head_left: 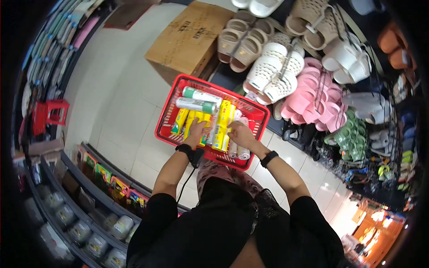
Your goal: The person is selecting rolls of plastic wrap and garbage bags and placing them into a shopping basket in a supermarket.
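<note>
A red plastic shopping basket is in front of me, with several long packages inside. My left hand rests over short yellow packages on the basket's left side, its fingers apart. Fingers curled, my right hand is at the right edge of a long yellow package, which stands out in the middle. Two white-and-green rolls lie across the far end. Beside my right hand are pale pink rolls, partly covered by it. Lower parts of the contents are hidden.
Beyond the basket stands a cardboard box. Clogs and slippers hang on the right, including white clogs and pink slippers. Shelves with packaged goods curve along the left. A red stool is on the tiled floor.
</note>
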`<state>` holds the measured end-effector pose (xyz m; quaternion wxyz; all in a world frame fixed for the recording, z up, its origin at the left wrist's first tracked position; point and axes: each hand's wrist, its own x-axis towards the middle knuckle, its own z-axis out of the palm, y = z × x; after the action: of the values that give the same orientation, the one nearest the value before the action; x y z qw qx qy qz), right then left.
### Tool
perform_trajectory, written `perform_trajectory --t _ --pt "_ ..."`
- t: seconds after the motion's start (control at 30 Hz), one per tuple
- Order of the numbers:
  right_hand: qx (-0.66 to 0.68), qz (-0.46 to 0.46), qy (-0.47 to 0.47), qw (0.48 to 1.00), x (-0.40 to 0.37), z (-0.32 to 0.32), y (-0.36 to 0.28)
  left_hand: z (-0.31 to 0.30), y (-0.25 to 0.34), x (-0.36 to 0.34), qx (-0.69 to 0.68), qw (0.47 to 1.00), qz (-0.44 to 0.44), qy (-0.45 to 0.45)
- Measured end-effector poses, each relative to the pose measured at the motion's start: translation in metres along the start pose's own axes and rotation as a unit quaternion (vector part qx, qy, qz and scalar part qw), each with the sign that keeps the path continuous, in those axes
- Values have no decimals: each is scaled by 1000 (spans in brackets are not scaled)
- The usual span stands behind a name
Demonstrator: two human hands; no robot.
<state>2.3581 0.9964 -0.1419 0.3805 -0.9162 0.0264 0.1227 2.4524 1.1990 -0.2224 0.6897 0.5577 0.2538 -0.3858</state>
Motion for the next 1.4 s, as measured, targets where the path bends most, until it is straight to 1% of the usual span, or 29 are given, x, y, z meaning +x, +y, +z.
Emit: perform_trajectory --t 0.07,0.1,0.23,0.27,0.3,0.33,0.4,0.43,0.47,0.5,0.53,0.6,0.67,0.7,0.73,0.8,0.83,0.87,0.9,0.93,0.97,1.0,1.07,1.13,1.2,1.27,1.3,1.37,1.4 --pt "13 38 67 997 -43 -19 11 1 -3 7 38 999 16 -3" --pt "22 63 112 991 -60 -12 42 12 5 -2 65 998 23 12" --pt "112 232 218 941 -160 -29 114 27 -14 19 116 988 96 36" --pt "115 249 250 929 -188 -27 136 16 -16 44 212 975 38 -45" --pt "125 295 248 914 -217 -23 158 35 -23 34 274 954 108 59" --pt "138 343 251 895 -248 -18 179 21 -45 79 368 905 199 71" --pt "151 423 241 860 -313 -1 218 83 -43 17 369 865 333 73" --pt "148 444 247 848 -347 14 238 92 -52 24 364 851 379 -4" --pt "145 465 252 836 -381 26 251 125 -60 -1 392 829 397 26" --pt "178 504 239 810 -417 28 253 131 -75 9 482 770 416 36" --pt "214 537 222 785 -451 30 252 151 -91 -10 470 749 467 -12" --pt "275 582 213 735 -513 50 257 196 -119 -37 371 887 266 -76" --pt "326 606 218 692 -571 83 270 261 -148 -110 361 908 191 -96" --pt "350 612 228 671 -593 104 280 270 -165 -98 476 789 368 -122" --pt "372 620 230 652 -619 123 287 272 -188 -88 554 632 525 -138" --pt "366 643 218 637 -657 133 290 331 -221 -142 607 663 418 -133" --pt "354 637 207 653 -676 137 294 340 -239 -136 648 610 432 -144" --pt "359 643 218 641 -697 137 303 353 -258 -120 649 603 434 -161" --pt "405 627 240 620 -715 132 304 359 -279 -91 656 607 395 -211" --pt "451 607 263 599 -729 128 308 382 -293 -100 663 607 355 -258" --pt "493 586 309 564 -743 122 317 401 -307 -110 729 405 480 -273" --pt "501 587 316 552 -758 117 328 425 -322 -121 731 394 480 -283" --pt "536 562 417 472 -785 102 356 481 -352 -143 769 431 349 -318" --pt "535 558 454 442 -813 83 386 532 -384 -149 781 429 338 -303" --pt "530 554 491 413 -837 65 411 585 -411 -152 805 373 340 -312" --pt "524 554 504 405 -864 46 438 640 -445 -146 821 356 336 -292" --pt "522 556 510 398 -878 42 454 671 -461 -141 839 328 325 -290" --pt "505 559 515 409 -905 31 484 739 -495 -133 848 285 318 -314" --pt "508 578 490 410 -920 33 494 750 -535 -21 850 331 258 -320"
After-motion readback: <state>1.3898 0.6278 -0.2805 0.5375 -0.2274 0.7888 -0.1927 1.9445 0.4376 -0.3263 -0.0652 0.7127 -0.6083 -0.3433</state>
